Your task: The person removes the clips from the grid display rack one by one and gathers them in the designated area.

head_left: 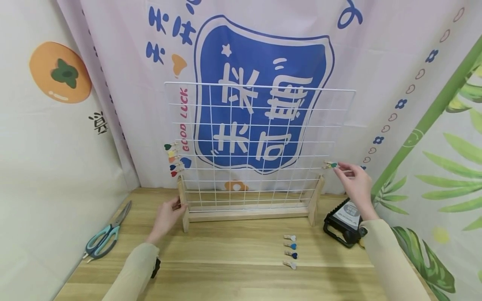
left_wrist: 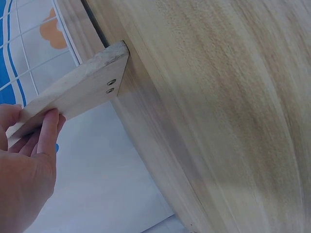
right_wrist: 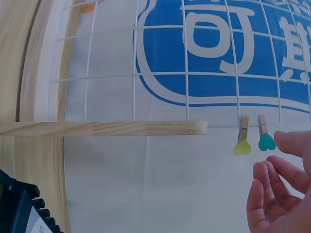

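A white wire grid panel (head_left: 260, 169) stands upright in a wooden stand (head_left: 248, 215). My left hand (head_left: 168, 217) grips the stand's left wooden upright (left_wrist: 82, 85), thumb on one side and fingers on the other. On the grid's right edge hang two small clothespins, one with a green heart (right_wrist: 267, 141) and one with a yellow heart (right_wrist: 242, 147). My right hand (head_left: 354, 184) is right beside the green-heart clothespin; its thumb is close to the heart, the fingers apart from it. Several heart clothespins (head_left: 173, 160) hang in a column on the grid's left edge.
Several clothespins with white and blue hearts (head_left: 290, 246) lie in a column on the wooden table (head_left: 226, 267). Scissors with teal handles (head_left: 107, 238) lie at the left. A black object with a handle and pale label (head_left: 343, 221) sits right of the stand. Printed curtains (head_left: 143, 125) hang behind.
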Tool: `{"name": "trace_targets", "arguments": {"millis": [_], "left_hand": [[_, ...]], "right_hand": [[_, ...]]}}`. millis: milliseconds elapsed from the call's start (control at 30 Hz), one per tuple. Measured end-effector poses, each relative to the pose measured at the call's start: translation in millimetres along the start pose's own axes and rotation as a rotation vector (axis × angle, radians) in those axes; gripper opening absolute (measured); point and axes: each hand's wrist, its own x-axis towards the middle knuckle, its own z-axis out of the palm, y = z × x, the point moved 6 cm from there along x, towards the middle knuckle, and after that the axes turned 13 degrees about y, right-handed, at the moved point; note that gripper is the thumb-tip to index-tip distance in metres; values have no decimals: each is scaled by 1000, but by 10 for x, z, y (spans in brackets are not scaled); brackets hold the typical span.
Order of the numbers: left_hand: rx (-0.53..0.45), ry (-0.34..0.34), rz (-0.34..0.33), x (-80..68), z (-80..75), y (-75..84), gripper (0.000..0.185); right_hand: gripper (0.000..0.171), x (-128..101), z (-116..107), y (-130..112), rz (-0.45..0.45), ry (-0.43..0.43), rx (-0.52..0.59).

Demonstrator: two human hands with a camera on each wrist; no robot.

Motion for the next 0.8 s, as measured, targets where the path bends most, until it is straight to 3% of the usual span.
{"name": "trace_targets", "arguments": {"millis": [233,800], "left_hand": [[-11,0,7,-2,4,10,28],[7,-1,2,-1,-4,4,29]], "right_hand": [[38,73,66,40,44,-22,3],[26,92,66,32,53,69,-6]]}}
